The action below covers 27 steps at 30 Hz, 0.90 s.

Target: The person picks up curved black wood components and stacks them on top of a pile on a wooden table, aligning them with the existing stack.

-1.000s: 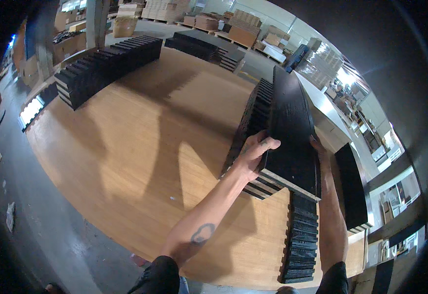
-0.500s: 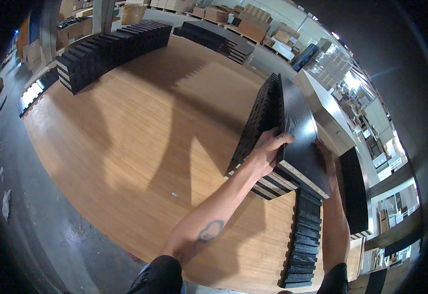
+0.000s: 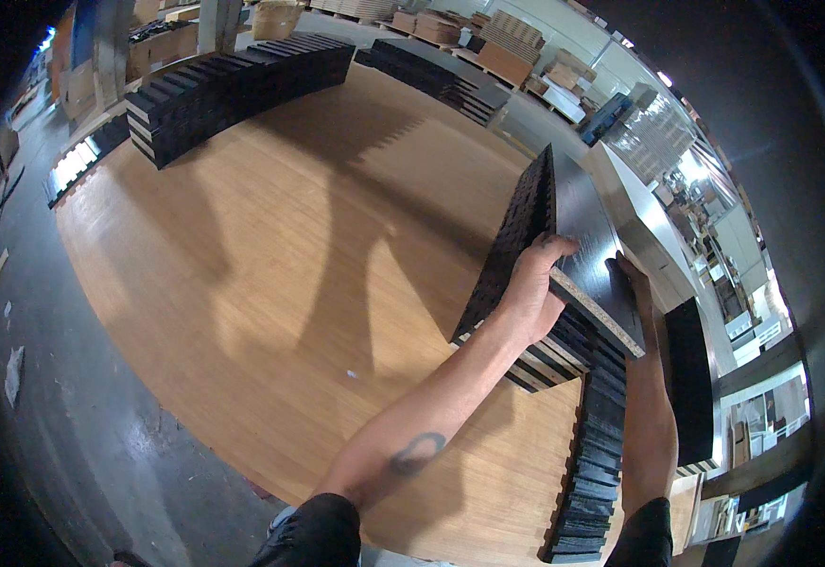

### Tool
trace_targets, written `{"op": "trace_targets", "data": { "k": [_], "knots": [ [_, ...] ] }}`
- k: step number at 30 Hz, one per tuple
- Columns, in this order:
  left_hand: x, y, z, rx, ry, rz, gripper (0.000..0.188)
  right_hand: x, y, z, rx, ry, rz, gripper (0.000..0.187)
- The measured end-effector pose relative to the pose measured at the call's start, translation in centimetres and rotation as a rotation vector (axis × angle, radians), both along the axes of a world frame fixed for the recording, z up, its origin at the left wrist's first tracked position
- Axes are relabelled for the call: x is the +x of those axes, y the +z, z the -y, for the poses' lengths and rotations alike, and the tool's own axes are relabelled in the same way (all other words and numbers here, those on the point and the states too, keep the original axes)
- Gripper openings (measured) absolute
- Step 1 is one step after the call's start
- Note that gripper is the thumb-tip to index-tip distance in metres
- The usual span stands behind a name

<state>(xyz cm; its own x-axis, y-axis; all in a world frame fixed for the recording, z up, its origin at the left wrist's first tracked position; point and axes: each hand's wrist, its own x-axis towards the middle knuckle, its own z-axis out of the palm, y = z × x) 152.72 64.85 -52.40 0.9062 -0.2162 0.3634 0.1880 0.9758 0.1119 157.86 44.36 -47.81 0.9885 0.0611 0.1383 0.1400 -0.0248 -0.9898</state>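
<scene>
A long black board (image 3: 582,236) with a pale chipboard end lies on top of a stack of black boards (image 3: 526,274) on a wide wooden platform (image 3: 289,265). My left hand (image 3: 530,288) grips the near left corner of that top board, fingers curled over its edge. Holding its near right side is my right hand (image 3: 632,283), mostly hidden behind the board's end. The near end of the board sits slightly above the stack.
A second row of black boards (image 3: 597,463) runs toward me below the stack. Another long row of black boards (image 3: 233,85) lines the platform's far edge. A dark panel (image 3: 691,378) lies at the right. Grey concrete floor (image 3: 72,425) borders the platform on the left.
Both hands stay on the top board. The view has shifted closer and the board's near end appears a little higher over the stack.
</scene>
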Motion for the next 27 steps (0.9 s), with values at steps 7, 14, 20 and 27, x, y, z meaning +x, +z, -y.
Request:
{"op": "trace_targets", "data": {
  "k": [7, 14, 20, 27],
  "knots": [
    [0.1, -0.1, 0.7, -0.001, -0.013, -0.068, 0.027, -0.1, -0.7, 1.1, 0.123, -0.01, 0.104, 0.027],
    [0.2, -0.1, -0.1, 0.011, -0.022, 0.032, 0.046, 0.4, -0.1, 0.4, 0.114, 0.065, 0.023, 0.033],
    [0.7, -0.2, 1.2, 0.296, 0.214, -0.037, 0.05, 5.8, -3.0, 7.0, -0.25, 0.007, 0.199, 0.039],
    [-0.3, 0.5, -0.3, 1.21, 0.829, 0.036, 0.045, 6.5, -3.5, 8.1, -0.243, 0.042, 0.171, 0.042]
  ]
}}
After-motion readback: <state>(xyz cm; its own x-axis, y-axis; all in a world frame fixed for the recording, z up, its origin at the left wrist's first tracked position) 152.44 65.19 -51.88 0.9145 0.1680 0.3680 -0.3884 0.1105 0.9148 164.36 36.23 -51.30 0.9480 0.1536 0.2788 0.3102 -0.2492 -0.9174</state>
